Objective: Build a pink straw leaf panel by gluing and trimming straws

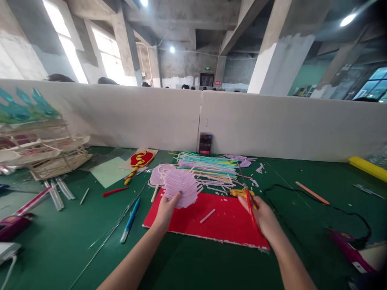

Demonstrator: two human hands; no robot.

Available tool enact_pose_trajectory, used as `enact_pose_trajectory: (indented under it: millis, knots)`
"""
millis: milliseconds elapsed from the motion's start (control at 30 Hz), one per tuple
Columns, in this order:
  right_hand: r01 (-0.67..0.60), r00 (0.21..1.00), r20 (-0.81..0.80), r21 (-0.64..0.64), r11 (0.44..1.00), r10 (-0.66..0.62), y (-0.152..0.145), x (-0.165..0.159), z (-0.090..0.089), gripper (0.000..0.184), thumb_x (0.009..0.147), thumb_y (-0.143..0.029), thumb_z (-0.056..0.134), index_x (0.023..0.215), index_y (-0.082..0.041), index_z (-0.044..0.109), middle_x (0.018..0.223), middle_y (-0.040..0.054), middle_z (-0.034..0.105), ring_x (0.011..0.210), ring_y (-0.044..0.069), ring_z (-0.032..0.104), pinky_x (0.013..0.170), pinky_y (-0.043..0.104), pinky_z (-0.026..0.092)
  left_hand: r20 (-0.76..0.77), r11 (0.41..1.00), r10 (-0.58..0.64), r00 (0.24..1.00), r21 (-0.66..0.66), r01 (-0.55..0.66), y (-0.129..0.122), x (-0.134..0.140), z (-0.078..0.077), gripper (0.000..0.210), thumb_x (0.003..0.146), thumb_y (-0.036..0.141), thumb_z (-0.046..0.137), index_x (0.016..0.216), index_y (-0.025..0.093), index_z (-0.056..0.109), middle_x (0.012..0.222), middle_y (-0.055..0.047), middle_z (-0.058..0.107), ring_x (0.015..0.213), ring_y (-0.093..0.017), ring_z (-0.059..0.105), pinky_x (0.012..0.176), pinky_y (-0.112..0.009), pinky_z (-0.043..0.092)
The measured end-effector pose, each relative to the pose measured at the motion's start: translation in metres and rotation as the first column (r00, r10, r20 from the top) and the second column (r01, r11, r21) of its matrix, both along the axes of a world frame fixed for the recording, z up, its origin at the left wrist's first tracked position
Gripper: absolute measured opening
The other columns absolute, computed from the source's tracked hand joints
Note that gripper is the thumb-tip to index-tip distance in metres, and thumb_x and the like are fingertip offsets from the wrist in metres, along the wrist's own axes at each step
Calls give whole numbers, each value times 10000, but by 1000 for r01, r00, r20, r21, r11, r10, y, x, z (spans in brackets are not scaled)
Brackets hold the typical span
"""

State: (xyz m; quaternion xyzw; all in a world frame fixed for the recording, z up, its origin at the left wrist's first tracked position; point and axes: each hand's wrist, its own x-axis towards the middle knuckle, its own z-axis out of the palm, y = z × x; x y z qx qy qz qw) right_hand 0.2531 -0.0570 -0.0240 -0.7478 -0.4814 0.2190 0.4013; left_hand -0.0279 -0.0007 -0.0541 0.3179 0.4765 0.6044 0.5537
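Note:
My left hand (169, 206) is closed on a pale purple piece (180, 186) covered in slanting strips, thumb on top, with strip ends sticking out along its right edge. In my right hand (262, 213) are red-handled scissors (250, 205), their blades pointing up and away. Beneath both hands lies a red board (193, 219) with a rough white edge, and one loose purple strip (207, 216) rests on it. Behind the scissors sits a yellow glue gun (237, 193), partly hidden by my fingers. Another purple outline shape (159, 176) lies partly under the held piece.
Beyond the board lies a pile of coloured strips (208, 163). A phone (206, 143) leans against the white partition (272, 125). To the left are a blue pen (130, 219), a red-and-yellow fan-shaped piece (141, 159) and a layered model (45, 149). A black cable (302, 189) crosses the right side.

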Motion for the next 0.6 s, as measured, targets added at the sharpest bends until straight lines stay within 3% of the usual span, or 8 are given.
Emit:
enact_pose_trajectory:
  millis: [67,167,267,400,500,600]
  knots:
    - [106,963,260,-146,984,-65,4,34,1,352,746,-549,555,809,-205,590,742,84,668,669,247,627,548,304,434,-21,1000,-3,1000,-30,3,2,-2,-12,438,607,311,837,953,101,669,952,-128,741,934,-300,694,889,-420,535]
    - [306,831,535,-211,928,-153,9,80,-8,339,781,-478,520,865,-164,617,896,164,669,739,279,644,578,335,454,1,1000,2,1000,-27,-2,5,-4,-23,397,617,267,831,939,95,676,927,-127,742,922,-308,696,900,-448,530]
    - [322,763,637,-235,917,-105,10,108,-25,321,766,-412,567,847,-115,656,890,209,665,827,302,655,640,339,490,85,999,-22,996,25,20,5,-3,-24,417,617,241,826,978,106,667,959,-119,738,963,-303,685,930,-452,515]
    - [287,769,640,-343,894,-1,5,112,-35,297,782,-386,548,769,-125,689,820,194,663,794,325,661,635,383,507,235,995,-99,967,0,102,0,-3,-13,343,683,205,764,992,108,650,987,-117,732,994,-272,677,909,-385,535]
    - [247,729,681,-161,955,-74,1,86,-31,323,829,-356,466,915,-140,690,982,198,648,883,364,639,683,474,507,284,983,-146,948,-65,171,-3,-5,-4,224,768,216,670,965,114,641,962,-112,734,956,-249,690,827,-342,569]
    - [-50,818,575,107,993,-21,0,45,-26,291,845,-282,445,968,-150,673,1015,162,645,916,295,639,794,422,512,212,970,-204,956,-88,227,-2,-7,-5,225,750,217,673,944,110,634,885,-108,739,874,-244,705,762,-333,578]
